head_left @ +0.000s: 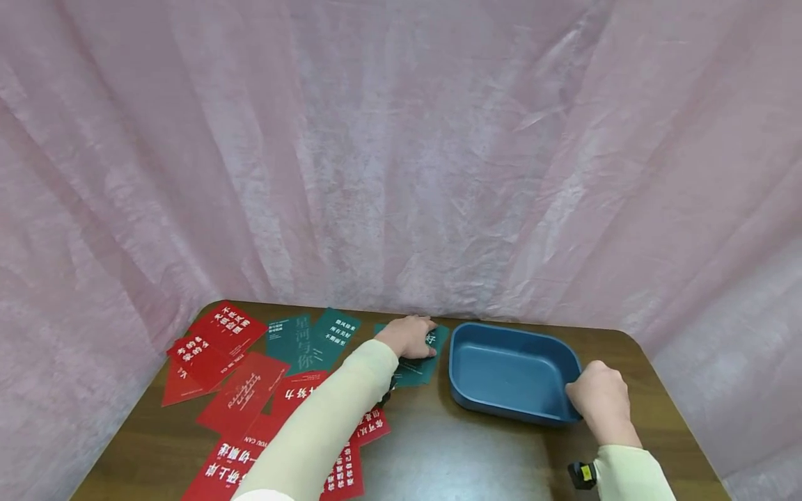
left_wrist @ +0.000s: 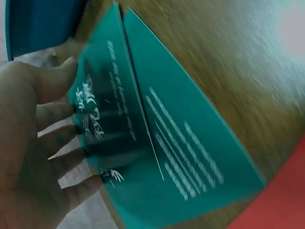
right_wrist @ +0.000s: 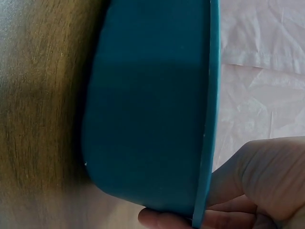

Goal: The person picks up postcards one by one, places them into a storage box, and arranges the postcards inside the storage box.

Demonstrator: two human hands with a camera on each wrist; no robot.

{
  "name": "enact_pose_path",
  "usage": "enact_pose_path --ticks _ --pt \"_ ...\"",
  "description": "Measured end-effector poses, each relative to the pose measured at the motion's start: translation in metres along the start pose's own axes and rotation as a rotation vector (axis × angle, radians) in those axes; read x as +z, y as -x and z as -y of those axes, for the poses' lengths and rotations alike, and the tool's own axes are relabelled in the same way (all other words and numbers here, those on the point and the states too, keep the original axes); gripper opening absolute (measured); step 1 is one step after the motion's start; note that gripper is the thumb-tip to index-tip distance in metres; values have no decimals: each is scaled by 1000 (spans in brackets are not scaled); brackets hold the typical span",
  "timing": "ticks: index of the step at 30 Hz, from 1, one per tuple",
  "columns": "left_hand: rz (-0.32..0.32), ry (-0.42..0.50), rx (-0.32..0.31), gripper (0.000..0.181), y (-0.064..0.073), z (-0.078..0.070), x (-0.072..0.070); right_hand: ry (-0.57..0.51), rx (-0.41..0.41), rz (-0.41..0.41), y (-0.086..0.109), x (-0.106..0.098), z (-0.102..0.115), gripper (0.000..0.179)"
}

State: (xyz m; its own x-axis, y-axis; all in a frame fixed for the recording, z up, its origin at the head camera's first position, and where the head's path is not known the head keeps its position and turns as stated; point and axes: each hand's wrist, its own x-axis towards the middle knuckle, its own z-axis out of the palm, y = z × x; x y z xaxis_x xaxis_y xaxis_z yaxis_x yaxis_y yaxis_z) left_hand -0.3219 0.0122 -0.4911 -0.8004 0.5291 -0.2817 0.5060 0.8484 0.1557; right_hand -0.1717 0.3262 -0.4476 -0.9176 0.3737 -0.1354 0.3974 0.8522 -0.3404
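Note:
My left hand (head_left: 410, 337) reaches over the green cards (head_left: 413, 376) beside the blue bin. In the left wrist view its fingers (left_wrist: 71, 164) are spread, with the tips right at the edge of a green card (left_wrist: 105, 138) printed in white. That card overlaps a second green card (left_wrist: 190, 143). On the other side, my right hand (head_left: 600, 400) grips the right end of the rectangular blue bin (head_left: 510, 376). Seen from the right wrist, the thumb lies inside the rim (right_wrist: 212, 119) and the fingers (right_wrist: 167, 220) wrap under it from outside.
Several red cards (head_left: 244, 393) with white writing lie overlapping on the table's left side. More green cards (head_left: 313, 341) lie behind them. The brown wooden table (head_left: 451, 452) ends at a pink curtain (head_left: 401, 153) along the back.

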Motion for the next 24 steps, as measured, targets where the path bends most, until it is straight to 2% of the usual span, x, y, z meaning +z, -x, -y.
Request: enact_pose_path --ticks 5,9,16,20,24 --pt "-47 -83 -50 62 2 7 1 2 1 6 0 -1 1 20" --pt "-62 -93 -86 74 5 13 0 -7 6 23 -1 0 2 20" --pt "-73 -98 -130 92 11 15 -3 10 -6 0 -2 1 1 21" --pt "-114 -98 -142 97 14 21 -2 6 -1 3 -2 1 1 20" --pt "-195 -125 -123 92 18 28 1 4 -6 -6 -3 2 0 20"
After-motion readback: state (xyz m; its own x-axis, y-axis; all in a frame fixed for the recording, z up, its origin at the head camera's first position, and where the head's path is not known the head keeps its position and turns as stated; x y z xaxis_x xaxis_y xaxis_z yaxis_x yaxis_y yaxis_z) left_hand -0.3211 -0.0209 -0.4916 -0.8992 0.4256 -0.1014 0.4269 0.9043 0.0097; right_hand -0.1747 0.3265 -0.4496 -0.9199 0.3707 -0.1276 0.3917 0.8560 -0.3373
